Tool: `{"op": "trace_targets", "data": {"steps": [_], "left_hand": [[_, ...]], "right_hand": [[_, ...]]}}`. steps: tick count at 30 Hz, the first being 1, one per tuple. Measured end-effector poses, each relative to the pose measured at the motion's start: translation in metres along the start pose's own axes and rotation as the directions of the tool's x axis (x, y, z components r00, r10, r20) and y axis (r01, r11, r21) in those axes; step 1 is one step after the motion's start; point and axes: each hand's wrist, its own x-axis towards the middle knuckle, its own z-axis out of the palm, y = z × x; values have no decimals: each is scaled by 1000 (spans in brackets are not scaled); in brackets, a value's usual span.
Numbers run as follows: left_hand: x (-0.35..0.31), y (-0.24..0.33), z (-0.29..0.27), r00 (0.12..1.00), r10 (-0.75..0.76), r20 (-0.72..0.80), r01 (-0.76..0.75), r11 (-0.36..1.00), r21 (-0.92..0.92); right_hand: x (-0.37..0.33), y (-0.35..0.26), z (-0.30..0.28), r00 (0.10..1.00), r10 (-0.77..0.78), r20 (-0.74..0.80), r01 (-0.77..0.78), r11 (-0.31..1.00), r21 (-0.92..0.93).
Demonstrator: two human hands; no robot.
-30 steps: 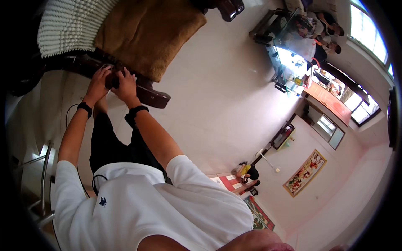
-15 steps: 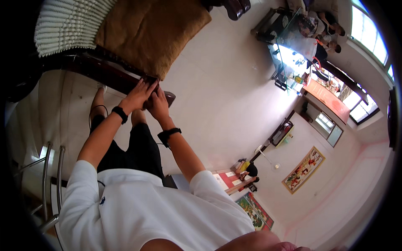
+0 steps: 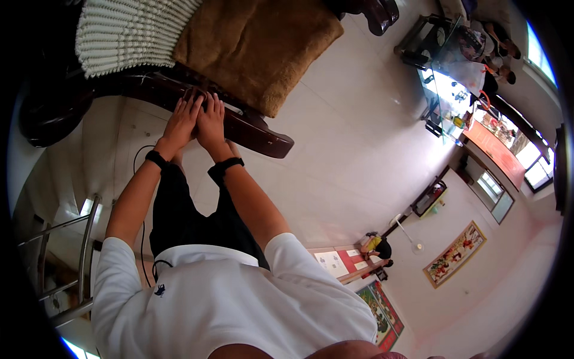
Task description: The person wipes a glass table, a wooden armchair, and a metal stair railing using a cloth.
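Dark, glossy wood forms the armrest, which runs along the near edge of a brown cushion. The person's left hand and right hand lie side by side on it, fingers stretched forward over the wood (whether they clamp on anything beneath, one cannot tell). A white ribbed cover sits left of the cushion; a glass table stands well apart, to the right.
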Motion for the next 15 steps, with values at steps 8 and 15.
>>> {"op": "trace_targets", "data": {"steps": [8,15], "left_hand": [[20,42,29,987,152,53,-150,988,-47],[33,124,93,977,206,-51,-203,978,58]], "right_hand": [[-47,44,-1,964,62,-258,-19,986,166],[-107,95,-50,970,180,-163,-157,977,146]]}}
